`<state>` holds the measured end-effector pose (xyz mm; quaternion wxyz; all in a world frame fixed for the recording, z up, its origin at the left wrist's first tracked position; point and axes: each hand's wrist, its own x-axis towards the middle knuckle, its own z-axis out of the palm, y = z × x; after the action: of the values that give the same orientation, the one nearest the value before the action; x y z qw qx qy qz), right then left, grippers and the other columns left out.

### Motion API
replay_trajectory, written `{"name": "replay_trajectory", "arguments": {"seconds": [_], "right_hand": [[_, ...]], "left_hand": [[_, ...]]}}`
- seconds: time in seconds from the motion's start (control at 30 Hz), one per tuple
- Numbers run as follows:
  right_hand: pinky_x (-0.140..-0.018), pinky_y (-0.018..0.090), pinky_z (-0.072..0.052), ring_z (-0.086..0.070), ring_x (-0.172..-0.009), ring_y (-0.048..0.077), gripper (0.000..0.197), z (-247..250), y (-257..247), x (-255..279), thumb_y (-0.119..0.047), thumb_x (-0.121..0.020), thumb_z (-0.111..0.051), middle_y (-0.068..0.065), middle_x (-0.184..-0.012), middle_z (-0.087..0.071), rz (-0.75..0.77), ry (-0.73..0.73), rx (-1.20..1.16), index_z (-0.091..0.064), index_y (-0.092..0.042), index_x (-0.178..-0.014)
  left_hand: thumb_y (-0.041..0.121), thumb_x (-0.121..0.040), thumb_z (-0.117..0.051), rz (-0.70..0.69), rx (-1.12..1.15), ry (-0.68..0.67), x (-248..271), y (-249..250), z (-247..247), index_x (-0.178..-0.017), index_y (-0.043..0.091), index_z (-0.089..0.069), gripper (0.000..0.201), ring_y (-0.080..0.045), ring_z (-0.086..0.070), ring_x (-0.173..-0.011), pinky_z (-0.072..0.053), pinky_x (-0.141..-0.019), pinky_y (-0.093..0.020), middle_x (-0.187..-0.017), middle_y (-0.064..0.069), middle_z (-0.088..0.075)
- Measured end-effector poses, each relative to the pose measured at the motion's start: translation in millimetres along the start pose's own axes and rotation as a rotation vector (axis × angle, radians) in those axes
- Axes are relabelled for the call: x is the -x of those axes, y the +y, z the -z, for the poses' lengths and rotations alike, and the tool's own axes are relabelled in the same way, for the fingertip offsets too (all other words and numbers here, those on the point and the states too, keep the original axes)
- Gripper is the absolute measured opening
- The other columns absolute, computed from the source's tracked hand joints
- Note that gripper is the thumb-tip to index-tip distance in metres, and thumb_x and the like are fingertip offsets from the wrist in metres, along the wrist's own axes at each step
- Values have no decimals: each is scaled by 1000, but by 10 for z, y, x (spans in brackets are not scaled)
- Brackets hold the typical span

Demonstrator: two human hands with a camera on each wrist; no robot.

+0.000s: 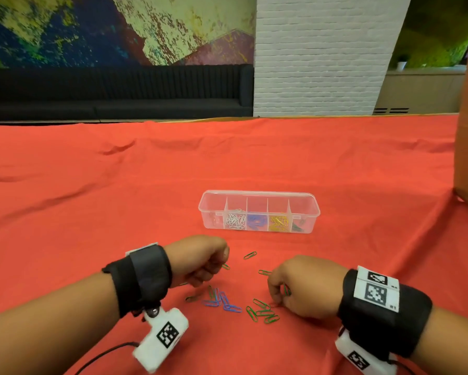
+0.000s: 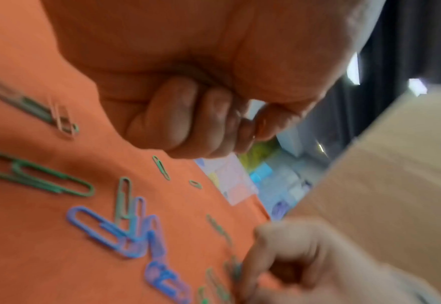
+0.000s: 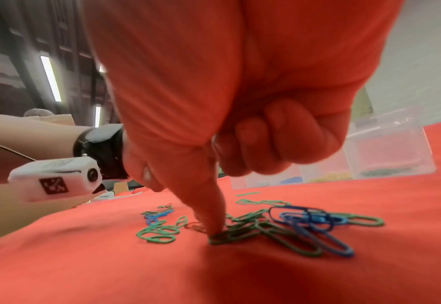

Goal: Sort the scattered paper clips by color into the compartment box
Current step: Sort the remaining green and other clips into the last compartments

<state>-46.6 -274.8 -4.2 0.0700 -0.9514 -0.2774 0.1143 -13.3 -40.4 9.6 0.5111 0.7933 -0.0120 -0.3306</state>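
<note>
Left hand (image 1: 200, 259) hovers low over the red cloth (image 1: 335, 171), fingers curled into a loose fist. In the left wrist view the fingertips (image 2: 178, 123) tuck into the palm and thumb meets index, with a thin glint there; whether a clip is pinched cannot be told. One green clip (image 1: 225, 266) lies just under those knuckles.

Right hand (image 1: 303, 286) is down on the cloth. Index finger (image 3: 214, 205) points straight down, tip pressing on the green clips (image 3: 240, 232); the other fingers (image 3: 279, 139) are clenched into the palm. In the head view a green clip (image 1: 287, 290) shows at the thumb side of this hand; held or only lying beside it, can't tell.

Loose clips between the two hands: blue clips (image 1: 222, 301) nearer the left fingers, green pile (image 1: 264, 312) touching the right fingertips, a single green clip (image 1: 250, 255) beyond both hands, another (image 1: 264, 272) just ahead of the right knuckles.

Clear compartment box (image 1: 258, 194) sits beyond the fingers, well apart from them, lid off. Five compartments: white clips (image 1: 235, 221) second from left, blue ones (image 1: 256, 221) in the middle, yellow clips (image 1: 279, 220) next, a few green at the right end (image 1: 298, 226). Leftmost contents too faint to tell.

Black wrist straps with white camera units (image 1: 161, 339) on both arms.
</note>
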Motion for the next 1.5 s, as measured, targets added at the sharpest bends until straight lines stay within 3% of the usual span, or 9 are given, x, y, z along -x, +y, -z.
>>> {"name": "replay_trajectory", "arguments": {"seconds": [0.2,0.33,0.47,0.63,0.9,1.1,1.33,1.4,1.5], "right_hand": [[-68,24,-46,-61,-78,14,20,-19,24,-26,-34,-75,-59,-8,-88,-69,3,-55,-32,-64,-26,-93],[-63,20,-45,-55,-65,5,13,83,14,-81,-32,-79,-53,-7,-74,-63,27,-85,-119,-60,-22,-84],[-46,22,-31,-39,-46,4,5,235,214,-197,-26,-73,-55,-10,-56,-50,-136,-103,-728,-57,-23,-75],[-38,17,-20,-31,-45,12,16,388,486,-407,-2,-84,-41,6,-62,-49,-319,64,-1498,-49,-16,-79],[-66,33,-61,-69,-79,29,35,624,627,-926,-23,-98,-48,25,-101,-66,-286,89,-1973,-57,6,-115],[-96,45,-52,-61,-115,40,79,748,442,-1366,-63,-92,-43,27,-124,-59,-296,70,-1970,-52,9,-123],[-103,43,-40,-49,-113,31,104,828,-1,-1879,-76,-83,-42,22,-119,-50,-442,-1,-1785,-28,8,-144],[-93,47,-44,-50,-110,35,116,851,-93,-1956,-81,-80,-40,27,-119,-47,-423,-95,-1780,-8,6,-150],[-65,43,-41,-44,-77,28,124,899,-152,-2012,-86,-74,-39,21,-90,-41,-408,-142,-1762,1,2,-152]], "left_hand": [[25,-88,-46,-40,548,34,-140,26,230,-62,24,-29,31,-8,-14,-39,-7,-37,-16,-57,4,-19],[20,-91,-59,-70,724,151,-289,85,366,-72,15,-50,22,-9,-50,-43,-36,-32,-15,-61,-2,-49],[8,-95,-55,-120,872,190,-390,180,528,-90,2,-59,9,-17,-65,-51,-55,-45,-21,-65,-11,-61],[36,-101,-44,-130,995,181,-510,332,727,-106,-4,-57,42,-33,-72,-80,-62,-63,-35,-92,-21,-65],[58,-97,-36,-155,1021,172,-654,423,936,-140,-9,-35,79,-41,-55,-120,-42,-108,-45,-133,-30,-52],[70,-89,-41,-130,985,168,-735,413,1011,-144,-1,-33,91,-43,-52,-123,-44,-106,-47,-137,-30,-46],[75,-84,-42,-117,867,177,-743,545,834,-144,11,-38,87,-24,-54,-110,-46,-93,-37,-130,-18,-44],[77,-84,-38,-118,842,151,-705,618,788,-150,14,-28,92,-31,-17,-147,-25,-116,-42,-159,-20,-14],[79,-83,-34,-107,884,116,-669,691,800,-154,17,-21,95,-33,14,-144,-3,-118,-49,-158,-21,12]]}}
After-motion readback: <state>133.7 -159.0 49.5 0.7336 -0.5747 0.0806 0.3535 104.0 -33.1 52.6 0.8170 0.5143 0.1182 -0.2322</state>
